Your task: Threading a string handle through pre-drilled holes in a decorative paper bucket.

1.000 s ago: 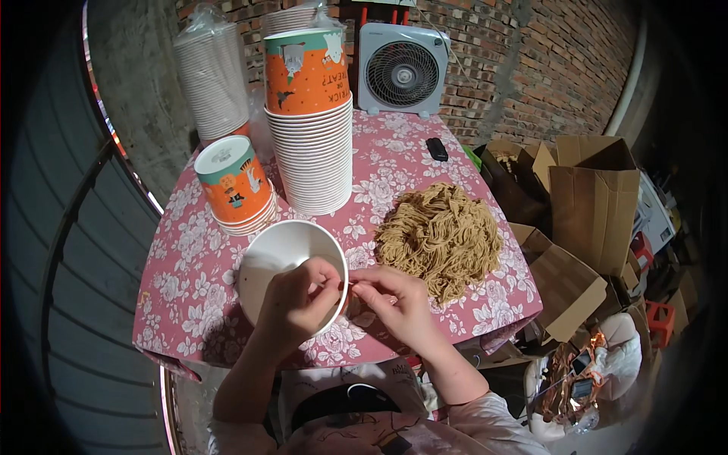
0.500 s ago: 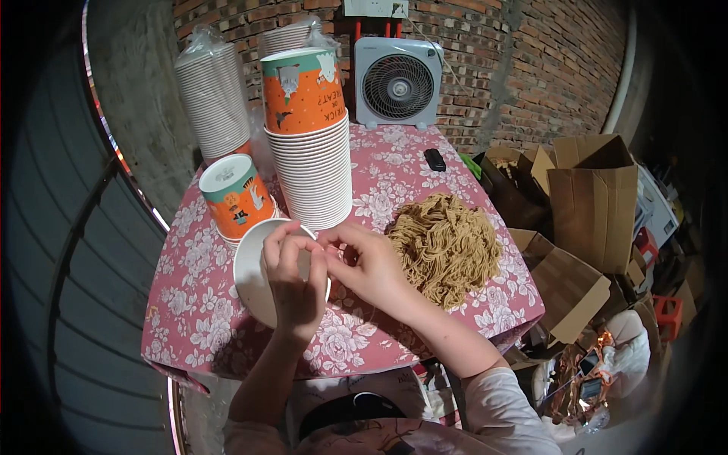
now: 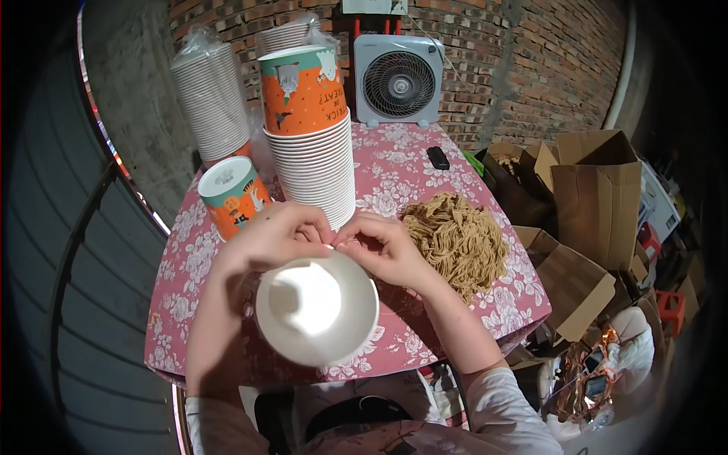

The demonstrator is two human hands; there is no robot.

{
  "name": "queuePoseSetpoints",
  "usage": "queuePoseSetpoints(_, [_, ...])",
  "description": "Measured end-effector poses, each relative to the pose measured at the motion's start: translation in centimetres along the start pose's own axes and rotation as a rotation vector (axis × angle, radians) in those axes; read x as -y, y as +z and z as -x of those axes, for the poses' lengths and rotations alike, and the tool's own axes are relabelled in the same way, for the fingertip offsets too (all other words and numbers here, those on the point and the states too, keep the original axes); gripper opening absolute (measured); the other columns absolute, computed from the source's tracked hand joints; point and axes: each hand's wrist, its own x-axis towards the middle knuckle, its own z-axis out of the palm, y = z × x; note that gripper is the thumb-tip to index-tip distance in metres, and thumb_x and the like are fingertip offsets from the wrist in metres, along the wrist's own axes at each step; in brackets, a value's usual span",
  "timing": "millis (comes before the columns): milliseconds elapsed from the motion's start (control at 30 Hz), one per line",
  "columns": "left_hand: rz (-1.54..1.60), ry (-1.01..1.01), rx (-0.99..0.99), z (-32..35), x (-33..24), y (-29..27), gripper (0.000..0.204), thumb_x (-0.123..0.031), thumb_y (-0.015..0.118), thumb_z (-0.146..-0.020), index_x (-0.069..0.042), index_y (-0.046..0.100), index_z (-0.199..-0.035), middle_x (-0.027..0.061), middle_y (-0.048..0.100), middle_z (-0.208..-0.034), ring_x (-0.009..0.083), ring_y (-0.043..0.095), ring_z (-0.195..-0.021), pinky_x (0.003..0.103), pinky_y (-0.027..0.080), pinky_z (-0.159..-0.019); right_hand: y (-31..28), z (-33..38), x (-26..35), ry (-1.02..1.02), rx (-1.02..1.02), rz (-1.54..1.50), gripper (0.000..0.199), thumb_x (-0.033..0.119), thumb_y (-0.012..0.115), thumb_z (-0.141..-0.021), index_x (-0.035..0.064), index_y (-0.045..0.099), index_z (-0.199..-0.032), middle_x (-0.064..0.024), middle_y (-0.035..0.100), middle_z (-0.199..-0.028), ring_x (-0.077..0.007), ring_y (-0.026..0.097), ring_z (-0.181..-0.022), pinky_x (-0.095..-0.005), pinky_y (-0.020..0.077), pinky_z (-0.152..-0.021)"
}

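Observation:
A white-lined paper bucket (image 3: 334, 341) is tilted with its mouth toward me, near the table's front edge. At its far rim my left hand (image 3: 284, 231) is closed, its fingers curled and pinching the rim. My right hand (image 3: 383, 246) meets it there, thumb and fingers pressed together; what they pinch is too small to make out. To the right lies a heap of tan cords (image 3: 459, 243). Behind my hands rises a tall stack of upturned paper buckets (image 3: 311, 159), orange and green at the top. A shorter orange bucket (image 3: 235, 201) stands upside down on the left.
The table has a pink floral cloth (image 3: 193, 280). Plastic-wrapped buckets (image 3: 208, 98) stand at the back left. A grey box fan (image 3: 399, 83) and a small black object (image 3: 437, 158) are at the back. Cardboard boxes (image 3: 595, 205) crowd the right side, near a red stool (image 3: 670, 311).
The bucket has swung right and nearer me, its mouth now facing me. My left hand has moved from in front of it to its far rim; my right hand has shifted slightly right.

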Motion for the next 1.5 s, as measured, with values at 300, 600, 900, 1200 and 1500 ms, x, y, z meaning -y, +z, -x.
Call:
queuePoseSetpoints(300, [0.683,-0.051,0.269,-3.2,3.8,4.5,0.018,-0.006,0.071,-0.092,0.002,0.066,-0.108,0.0041,0.071,-0.097,0.009,0.067,-0.09,0.022,0.053,-0.079,-1.6,1.4,-1.5,-0.017,-0.066,-0.075,0.009,0.009,0.075,-0.089,0.0029,0.071,-0.096,-0.0035,0.062,-0.094,-0.0129,0.057,-0.087,-0.0268,0.0459,-0.076])
queuePoseSetpoints(600, [0.668,-0.192,0.308,-3.1,4.2,3.9,0.026,-0.007,0.067,-0.095,0.007,0.067,-0.117,0.0113,0.073,-0.106,0.0139,0.07,-0.093,0.025,0.054,-0.081,-1.7,1.4,-0.9,0.094,-0.093,-0.06,0.011,0.008,0.076,-0.086,0.0031,0.071,-0.094,-0.0045,0.063,-0.095,-0.0159,0.059,-0.088,-0.0291,0.0472,-0.078])
queuePoseSetpoints(900, [0.912,-0.256,-0.034,-1.6,2.7,3.5,0.025,-0.018,0.066,-0.095,0.005,0.072,-0.101,0.0115,0.073,-0.092,0.0139,0.07,-0.081,0.025,0.054,-0.072,-2.7,1.5,-1.1,-0.244,-0.058,0.492,0.026,0.008,0.073,-0.081,0.0047,0.073,-0.107,-0.0116,0.064,-0.103,-0.0297,0.059,-0.092,-0.0364,0.0509,-0.08])
queuePoseSetpoints(1200, [0.635,-0.266,0.347,-3.2,3.7,2.8,0.023,-0.016,0.064,-0.1,0.005,0.072,-0.104,0.0082,0.074,-0.092,0.0123,0.07,-0.083,0.025,0.055,-0.073,-1.5,1.7,-2.8,-0.299,-0.101,0.422,0.025,0.007,0.076,-0.081,0.0083,0.074,-0.106,-0.0061,0.066,-0.106,-0.0262,0.058,-0.091,-0.0355,0.0509,-0.082])
queuePoseSetpoints(1500, [0.775,-0.105,0.238,-3.5,4.9,3.7,0.016,-0.003,0.057,-0.1,0.006,0.068,-0.107,0.0132,0.074,-0.106,0.017,0.071,-0.094,0.028,0.057,-0.085,-1.5,1.6,-3.5,-0.059,-0.105,0.165,0.008,0.006,0.071,-0.085,0.0044,0.069,-0.092,-0.0055,0.067,-0.099,-0.0219,0.061,-0.094,-0.0325,0.0482,-0.083])
